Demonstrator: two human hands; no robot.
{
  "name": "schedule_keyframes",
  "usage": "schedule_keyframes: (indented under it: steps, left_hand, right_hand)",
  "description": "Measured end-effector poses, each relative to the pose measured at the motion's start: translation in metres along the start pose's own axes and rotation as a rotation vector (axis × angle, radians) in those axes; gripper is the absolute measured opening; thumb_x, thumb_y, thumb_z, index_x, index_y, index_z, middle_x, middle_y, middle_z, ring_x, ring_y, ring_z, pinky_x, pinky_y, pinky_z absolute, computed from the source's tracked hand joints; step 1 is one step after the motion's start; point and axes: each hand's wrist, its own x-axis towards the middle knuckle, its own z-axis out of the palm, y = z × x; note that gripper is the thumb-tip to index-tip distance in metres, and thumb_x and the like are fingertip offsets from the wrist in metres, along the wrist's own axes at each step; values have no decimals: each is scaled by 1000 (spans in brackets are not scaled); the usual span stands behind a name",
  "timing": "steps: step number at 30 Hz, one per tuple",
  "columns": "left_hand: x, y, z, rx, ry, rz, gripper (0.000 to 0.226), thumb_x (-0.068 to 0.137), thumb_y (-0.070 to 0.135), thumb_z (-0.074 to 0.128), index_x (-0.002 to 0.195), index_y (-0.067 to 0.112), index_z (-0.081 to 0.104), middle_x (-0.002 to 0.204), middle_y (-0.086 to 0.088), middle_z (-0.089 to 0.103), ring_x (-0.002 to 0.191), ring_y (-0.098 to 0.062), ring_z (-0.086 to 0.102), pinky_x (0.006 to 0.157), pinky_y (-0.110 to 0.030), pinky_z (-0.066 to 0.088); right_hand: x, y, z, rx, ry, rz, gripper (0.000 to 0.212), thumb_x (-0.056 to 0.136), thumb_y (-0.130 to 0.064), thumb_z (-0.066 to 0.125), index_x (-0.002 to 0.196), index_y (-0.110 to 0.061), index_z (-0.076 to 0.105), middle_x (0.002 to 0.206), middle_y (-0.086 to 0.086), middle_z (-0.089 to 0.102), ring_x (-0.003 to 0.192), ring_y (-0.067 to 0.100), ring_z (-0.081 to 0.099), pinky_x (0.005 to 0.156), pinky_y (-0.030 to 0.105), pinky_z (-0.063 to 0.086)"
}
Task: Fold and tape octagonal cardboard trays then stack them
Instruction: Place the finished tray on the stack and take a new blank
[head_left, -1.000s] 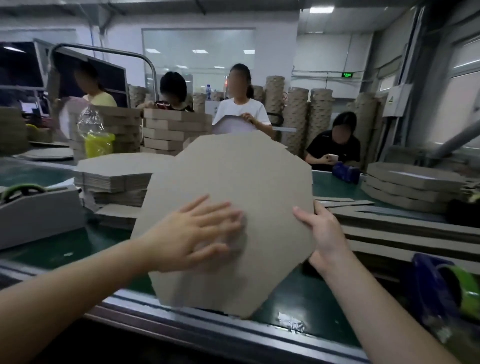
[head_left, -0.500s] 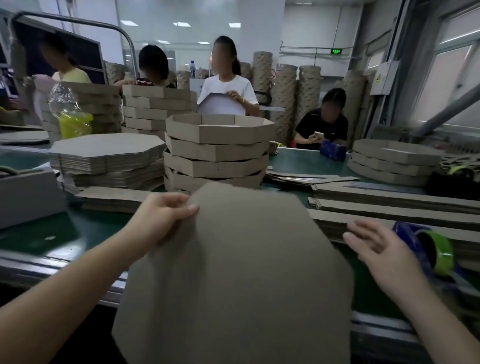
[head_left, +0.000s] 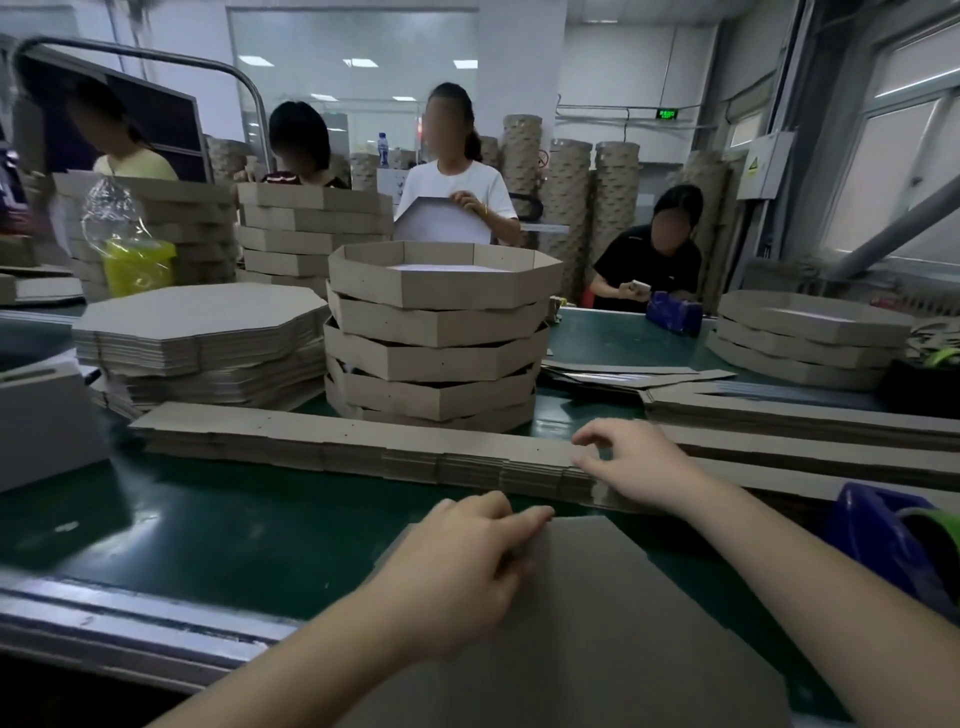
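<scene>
A flat octagonal cardboard sheet (head_left: 613, 623) lies on the green belt at the near edge. My left hand (head_left: 462, 561) rests on its far left part, fingers curled over the top edge. My right hand (head_left: 631, 462) reaches over a pile of long cardboard strips (head_left: 353, 447), thumb and fingers apart at the top strip's edge. Behind the strips stands a stack of folded octagonal trays (head_left: 441, 338). A pile of flat octagonal sheets (head_left: 202, 332) sits to its left.
A blue tape dispenser with a green roll (head_left: 904, 540) sits at the right, more strips (head_left: 800, 415) behind it. A second tray stack (head_left: 810, 332) is far right. A grey box (head_left: 41, 421) stands left. Several people work across the belt (head_left: 208, 530).
The octagonal sheet came down from upright to flat on the belt near me. My right hand left it and moved forward to the strip pile; my left hand stayed on it.
</scene>
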Motion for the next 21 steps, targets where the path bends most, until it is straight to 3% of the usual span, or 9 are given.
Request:
schedule_keyframes:
  steps: [4, 8, 11, 14, 18, 21]
  left_hand:
    - [9, -6, 4, 139, -25, 136, 55, 97, 42, 41, 148, 44, 19, 121, 9, 42, 110, -13, 37, 98, -31, 31]
    - [9, -20, 0, -43, 65, 102, 46, 95, 56, 36, 138, 42, 45, 119, 19, 50, 110, -2, 41, 97, -24, 33]
    - [10, -49, -3, -368, 207, -181, 30, 95, 48, 47, 115, 36, 66, 105, 24, 59, 101, 7, 51, 91, -21, 43]
    - [15, -90, -1, -704, 224, -622, 22, 97, 35, 51, 102, 25, 69, 97, 10, 69, 85, -4, 62, 74, -22, 50]
    - [23, -146, 2, -1276, 235, -1087, 42, 98, 38, 47, 118, 2, 59, 96, -13, 69, 82, -27, 65, 66, -34, 51]
    - [23, -180, 6, -1677, 483, -1130, 53, 97, 37, 51, 137, 3, 41, 102, -20, 63, 90, -32, 64, 69, -38, 52]
  right_hand:
    - [41, 5, 22, -305, -208, -22, 68, 86, -67, 51, 143, -29, 42, 144, 2, 47, 132, 23, 43, 105, 45, 36]
    - [63, 12, 35, -426, -227, 2, 73, 87, -69, 45, 147, -29, 35, 148, 5, 37, 137, 27, 30, 107, 52, 25]
    - [66, 14, 34, -464, -194, -66, 60, 88, -66, 47, 139, -35, 47, 137, 2, 43, 128, 23, 34, 100, 50, 27]
    - [60, 12, 25, -470, -125, -97, 57, 86, -68, 48, 134, -38, 50, 133, -4, 45, 125, 17, 36, 99, 47, 26]
    - [45, 0, -6, -453, -58, -153, 51, 81, -68, 51, 121, -36, 55, 118, -12, 53, 113, 10, 46, 99, 41, 27]
    - [26, -5, -31, -350, -15, -171, 45, 77, -68, 56, 110, -37, 55, 107, -18, 57, 100, 6, 51, 94, 33, 31]
